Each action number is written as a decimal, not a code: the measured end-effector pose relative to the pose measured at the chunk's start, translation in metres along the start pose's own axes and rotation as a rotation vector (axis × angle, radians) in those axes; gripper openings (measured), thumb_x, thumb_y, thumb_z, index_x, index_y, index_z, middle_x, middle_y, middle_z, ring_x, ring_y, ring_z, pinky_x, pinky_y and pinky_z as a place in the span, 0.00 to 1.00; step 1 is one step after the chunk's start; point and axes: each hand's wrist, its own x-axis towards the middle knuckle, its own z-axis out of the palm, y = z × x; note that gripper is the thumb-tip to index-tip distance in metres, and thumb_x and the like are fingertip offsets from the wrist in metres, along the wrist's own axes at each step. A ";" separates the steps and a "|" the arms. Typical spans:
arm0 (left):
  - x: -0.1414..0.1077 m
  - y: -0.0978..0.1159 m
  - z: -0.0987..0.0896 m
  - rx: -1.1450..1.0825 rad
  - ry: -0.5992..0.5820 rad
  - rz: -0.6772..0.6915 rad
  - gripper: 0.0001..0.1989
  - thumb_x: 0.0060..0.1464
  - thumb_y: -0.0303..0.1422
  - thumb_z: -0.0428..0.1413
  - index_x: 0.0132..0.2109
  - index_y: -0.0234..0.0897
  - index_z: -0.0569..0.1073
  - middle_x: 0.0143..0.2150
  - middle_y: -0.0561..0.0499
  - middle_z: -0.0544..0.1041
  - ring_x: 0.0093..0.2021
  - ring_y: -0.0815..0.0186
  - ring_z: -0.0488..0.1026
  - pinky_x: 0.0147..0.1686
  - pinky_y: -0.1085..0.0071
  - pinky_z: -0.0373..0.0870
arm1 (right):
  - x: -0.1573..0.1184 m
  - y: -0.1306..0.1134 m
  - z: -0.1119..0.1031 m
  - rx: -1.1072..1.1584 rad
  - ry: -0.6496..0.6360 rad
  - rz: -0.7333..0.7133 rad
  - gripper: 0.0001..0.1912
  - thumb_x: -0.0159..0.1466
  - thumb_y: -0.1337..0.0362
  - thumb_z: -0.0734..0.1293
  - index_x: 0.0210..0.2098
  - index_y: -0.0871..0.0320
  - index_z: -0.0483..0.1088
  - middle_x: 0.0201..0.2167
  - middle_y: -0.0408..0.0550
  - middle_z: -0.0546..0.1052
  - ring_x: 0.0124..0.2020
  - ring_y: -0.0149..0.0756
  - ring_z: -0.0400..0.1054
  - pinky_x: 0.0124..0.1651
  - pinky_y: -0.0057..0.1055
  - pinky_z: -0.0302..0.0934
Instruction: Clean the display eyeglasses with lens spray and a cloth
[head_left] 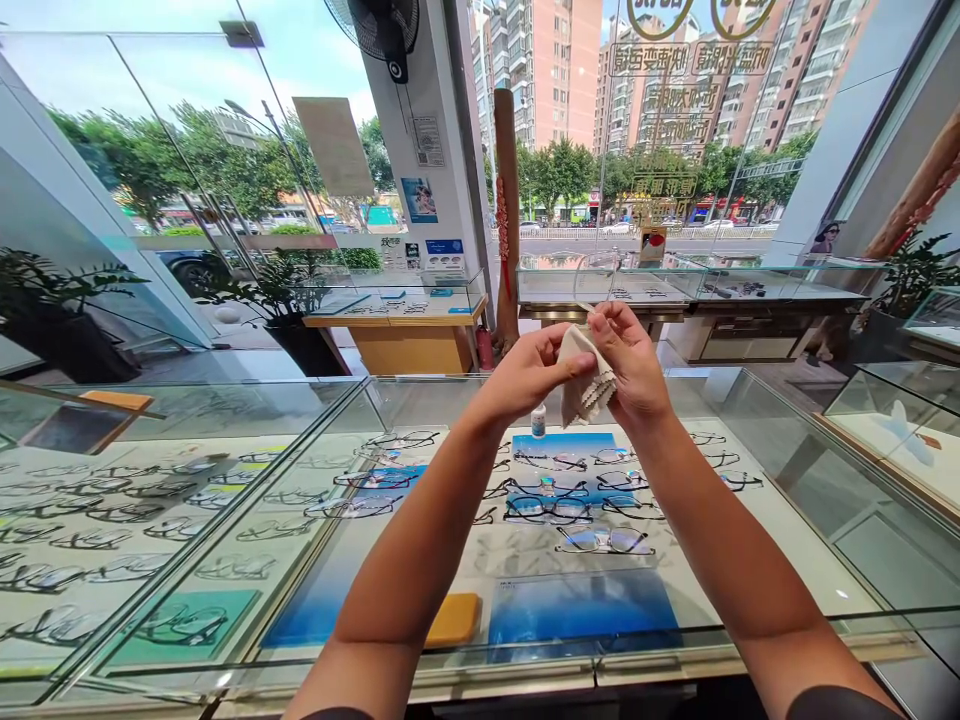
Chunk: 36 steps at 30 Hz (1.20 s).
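Above the glass display counter, both hands are raised close together around a beige lens cloth (583,385) with a zigzag edge. My left hand (538,368) is closed on the cloth, its thumb pressed across the front. Fingers of my right hand (628,355) pinch the cloth's upper right part. A thin pale edge shows at the top between the fingertips; whatever the cloth may wrap is hidden. Just below the hands stands a small white bottle (538,422). Rows of eyeglasses (551,508) lie under the glass beneath my forearms.
A glass display counter (600,668) spans the front, with blue cards (585,610) and an orange case (454,620) inside. At the left, a mirror-like tray (90,425) rests on the glass. Farther back are more showcases (420,335), potted plants (292,320) and large windows.
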 end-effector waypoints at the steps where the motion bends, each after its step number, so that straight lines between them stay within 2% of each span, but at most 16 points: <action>1: 0.001 -0.001 0.002 0.012 0.025 0.037 0.23 0.51 0.47 0.74 0.42 0.35 0.77 0.35 0.52 0.77 0.36 0.68 0.73 0.39 0.72 0.69 | 0.000 -0.001 0.000 -0.037 0.007 -0.021 0.25 0.58 0.44 0.81 0.39 0.51 0.68 0.33 0.39 0.66 0.30 0.28 0.59 0.34 0.28 0.60; 3: 0.002 -0.002 0.007 0.046 0.104 0.113 0.22 0.53 0.48 0.73 0.42 0.36 0.77 0.35 0.53 0.76 0.35 0.69 0.71 0.39 0.71 0.69 | -0.002 -0.004 -0.001 -0.149 0.079 -0.129 0.24 0.60 0.45 0.80 0.37 0.51 0.68 0.33 0.40 0.65 0.31 0.29 0.57 0.35 0.29 0.59; 6: 0.003 -0.004 0.011 0.102 0.237 0.186 0.22 0.57 0.51 0.69 0.43 0.38 0.76 0.35 0.53 0.76 0.35 0.68 0.70 0.39 0.70 0.69 | -0.009 -0.010 0.000 -0.371 0.249 -0.381 0.29 0.63 0.47 0.79 0.26 0.54 0.58 0.28 0.40 0.57 0.28 0.30 0.50 0.33 0.32 0.52; 7: 0.003 -0.004 0.011 0.118 0.273 0.202 0.21 0.58 0.52 0.68 0.43 0.39 0.76 0.36 0.53 0.76 0.35 0.68 0.70 0.40 0.70 0.70 | -0.014 -0.012 0.002 -0.437 0.263 -0.427 0.33 0.66 0.46 0.77 0.22 0.54 0.53 0.25 0.39 0.54 0.27 0.30 0.47 0.31 0.33 0.48; 9: 0.003 -0.003 0.012 0.146 0.333 0.228 0.20 0.60 0.52 0.67 0.43 0.40 0.76 0.37 0.52 0.76 0.36 0.67 0.70 0.40 0.68 0.71 | -0.024 -0.017 0.008 -0.517 0.191 -0.416 0.39 0.70 0.43 0.72 0.19 0.54 0.46 0.21 0.38 0.48 0.25 0.30 0.41 0.29 0.35 0.41; 12: 0.001 0.000 0.012 0.167 0.405 0.256 0.18 0.62 0.52 0.65 0.43 0.42 0.75 0.37 0.51 0.75 0.36 0.66 0.70 0.40 0.66 0.72 | -0.037 -0.024 0.019 -0.532 -0.114 -0.230 0.40 0.72 0.38 0.66 0.18 0.54 0.44 0.19 0.37 0.44 0.23 0.28 0.36 0.28 0.35 0.35; 16: -0.004 0.007 0.016 0.251 0.489 0.304 0.16 0.65 0.50 0.64 0.42 0.41 0.75 0.36 0.51 0.75 0.35 0.66 0.70 0.39 0.66 0.71 | -0.043 -0.034 0.024 -0.622 -0.822 0.220 0.40 0.72 0.35 0.64 0.18 0.55 0.48 0.18 0.36 0.47 0.22 0.26 0.38 0.26 0.34 0.35; 18: -0.006 0.012 0.020 0.289 0.516 0.344 0.16 0.65 0.48 0.64 0.41 0.41 0.75 0.36 0.52 0.74 0.35 0.67 0.69 0.38 0.67 0.70 | -0.040 -0.036 0.022 -0.718 -1.114 0.452 0.39 0.72 0.36 0.65 0.19 0.56 0.49 0.18 0.36 0.48 0.22 0.26 0.39 0.25 0.33 0.37; 19: -0.007 0.013 0.022 0.298 0.519 0.358 0.16 0.65 0.48 0.64 0.41 0.41 0.75 0.35 0.52 0.74 0.34 0.67 0.68 0.37 0.68 0.70 | -0.038 -0.037 0.020 -0.756 -1.209 0.534 0.39 0.72 0.36 0.65 0.19 0.56 0.49 0.18 0.36 0.48 0.22 0.26 0.39 0.25 0.33 0.38; 21: -0.009 0.016 0.025 0.310 0.509 0.359 0.16 0.65 0.48 0.64 0.41 0.40 0.75 0.35 0.52 0.74 0.34 0.67 0.68 0.37 0.68 0.69 | -0.033 -0.035 0.016 -0.804 -1.305 0.624 0.39 0.71 0.36 0.65 0.18 0.55 0.49 0.18 0.36 0.47 0.22 0.26 0.39 0.24 0.32 0.39; 26: -0.008 0.014 0.024 0.315 0.470 0.324 0.16 0.65 0.49 0.64 0.43 0.40 0.77 0.37 0.51 0.76 0.35 0.66 0.70 0.38 0.67 0.70 | -0.026 -0.029 0.008 -0.902 -1.268 0.685 0.41 0.65 0.31 0.69 0.16 0.55 0.52 0.16 0.36 0.50 0.20 0.27 0.40 0.23 0.32 0.38; 29: -0.006 0.012 0.020 0.305 0.452 0.330 0.17 0.64 0.49 0.64 0.43 0.40 0.78 0.37 0.51 0.77 0.35 0.66 0.70 0.38 0.68 0.69 | -0.022 -0.023 -0.001 -0.909 -1.214 0.634 0.40 0.64 0.33 0.71 0.15 0.55 0.53 0.17 0.37 0.50 0.21 0.27 0.41 0.23 0.32 0.39; 31: -0.005 0.011 0.017 0.306 0.451 0.328 0.18 0.64 0.51 0.64 0.42 0.40 0.78 0.36 0.51 0.77 0.34 0.66 0.69 0.37 0.67 0.69 | -0.017 -0.014 -0.010 -0.888 -1.122 0.572 0.37 0.64 0.36 0.72 0.15 0.55 0.56 0.17 0.37 0.52 0.21 0.28 0.43 0.24 0.32 0.42; 33: -0.005 0.012 0.014 0.321 0.465 0.335 0.20 0.63 0.53 0.64 0.41 0.40 0.78 0.35 0.51 0.76 0.34 0.66 0.68 0.36 0.67 0.68 | -0.008 -0.003 -0.020 -0.850 -0.928 0.446 0.34 0.61 0.40 0.76 0.16 0.54 0.60 0.16 0.37 0.56 0.22 0.29 0.46 0.24 0.31 0.44; 36: -0.005 0.013 0.011 0.344 0.496 0.364 0.19 0.63 0.53 0.64 0.41 0.41 0.78 0.35 0.51 0.76 0.34 0.67 0.68 0.36 0.68 0.69 | 0.006 0.011 -0.032 -0.833 -0.427 0.227 0.36 0.59 0.41 0.77 0.15 0.54 0.54 0.15 0.36 0.52 0.22 0.28 0.44 0.25 0.31 0.39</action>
